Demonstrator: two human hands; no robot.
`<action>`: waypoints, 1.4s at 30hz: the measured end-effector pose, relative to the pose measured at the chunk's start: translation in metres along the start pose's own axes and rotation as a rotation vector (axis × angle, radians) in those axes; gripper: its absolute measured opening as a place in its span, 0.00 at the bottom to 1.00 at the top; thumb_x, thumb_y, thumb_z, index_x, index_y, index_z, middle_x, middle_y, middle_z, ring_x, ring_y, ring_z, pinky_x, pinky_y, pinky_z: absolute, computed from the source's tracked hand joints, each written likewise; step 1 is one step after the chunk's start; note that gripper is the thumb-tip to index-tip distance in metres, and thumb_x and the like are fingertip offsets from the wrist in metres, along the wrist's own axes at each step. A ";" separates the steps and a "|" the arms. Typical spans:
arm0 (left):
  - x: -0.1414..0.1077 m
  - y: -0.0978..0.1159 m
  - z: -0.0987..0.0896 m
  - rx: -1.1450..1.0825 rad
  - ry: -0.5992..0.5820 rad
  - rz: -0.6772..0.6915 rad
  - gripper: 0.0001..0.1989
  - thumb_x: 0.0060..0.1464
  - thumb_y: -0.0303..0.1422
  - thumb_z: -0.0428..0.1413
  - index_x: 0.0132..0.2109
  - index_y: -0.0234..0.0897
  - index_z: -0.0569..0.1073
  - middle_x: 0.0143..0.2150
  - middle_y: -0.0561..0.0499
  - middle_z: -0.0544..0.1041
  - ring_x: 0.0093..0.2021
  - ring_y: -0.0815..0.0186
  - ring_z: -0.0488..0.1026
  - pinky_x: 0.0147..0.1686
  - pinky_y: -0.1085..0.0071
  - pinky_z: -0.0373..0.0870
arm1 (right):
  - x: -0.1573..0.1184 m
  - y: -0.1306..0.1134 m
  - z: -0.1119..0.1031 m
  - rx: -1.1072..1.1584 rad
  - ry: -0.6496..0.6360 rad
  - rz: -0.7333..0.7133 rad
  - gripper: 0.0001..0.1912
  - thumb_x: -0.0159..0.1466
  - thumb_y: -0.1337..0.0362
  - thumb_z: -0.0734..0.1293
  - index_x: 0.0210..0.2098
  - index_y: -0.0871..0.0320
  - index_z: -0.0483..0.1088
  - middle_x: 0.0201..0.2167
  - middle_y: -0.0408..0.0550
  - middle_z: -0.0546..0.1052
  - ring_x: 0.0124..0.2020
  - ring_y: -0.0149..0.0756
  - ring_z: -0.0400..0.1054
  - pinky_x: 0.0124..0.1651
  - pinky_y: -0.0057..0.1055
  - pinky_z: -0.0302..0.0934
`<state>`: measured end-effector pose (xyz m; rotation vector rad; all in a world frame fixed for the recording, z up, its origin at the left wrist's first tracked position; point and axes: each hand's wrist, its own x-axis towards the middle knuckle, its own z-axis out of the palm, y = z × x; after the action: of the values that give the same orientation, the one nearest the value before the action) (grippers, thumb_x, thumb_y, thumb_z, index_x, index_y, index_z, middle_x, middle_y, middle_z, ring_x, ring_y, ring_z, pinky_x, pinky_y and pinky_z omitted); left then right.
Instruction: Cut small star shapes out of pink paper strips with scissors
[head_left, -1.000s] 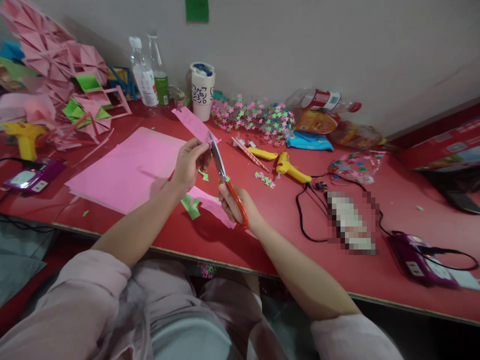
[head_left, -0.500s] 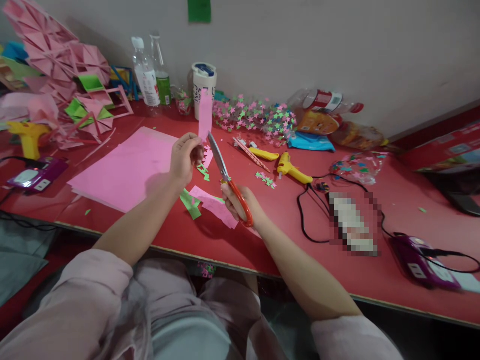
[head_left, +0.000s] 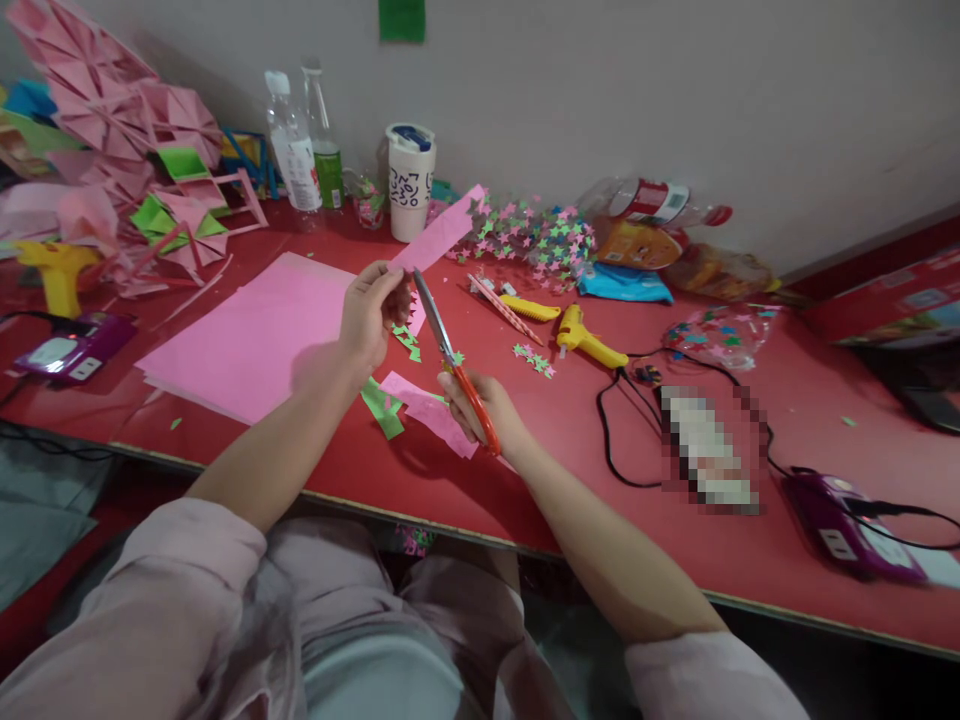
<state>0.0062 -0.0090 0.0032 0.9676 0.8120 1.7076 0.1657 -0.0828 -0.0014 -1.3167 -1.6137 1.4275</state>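
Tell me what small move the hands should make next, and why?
Probably bring the scissors to the pink strip and snip again. The left hand pinches the strip's lower end, holding it up above the table, and the right hand holds the scissors with the blade tips right beside that pinch.

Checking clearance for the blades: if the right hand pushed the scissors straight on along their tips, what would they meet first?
Probably the pink paper strip pinched in the left hand; the scissors in the right hand point right at its lower end, though depth is unclear.
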 end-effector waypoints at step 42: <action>0.002 0.003 -0.006 0.269 -0.017 0.116 0.10 0.50 0.32 0.53 0.23 0.37 0.63 0.13 0.60 0.63 0.13 0.79 0.57 0.13 0.80 0.52 | 0.004 0.002 -0.007 -0.007 -0.051 0.015 0.21 0.61 0.46 0.61 0.25 0.56 0.56 0.12 0.33 0.54 0.10 0.21 0.47 0.11 0.21 0.43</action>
<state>-0.0005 -0.0083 0.0036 1.2296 1.0090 1.7141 0.1718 -0.0769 -0.0022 -1.3083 -1.6463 1.4771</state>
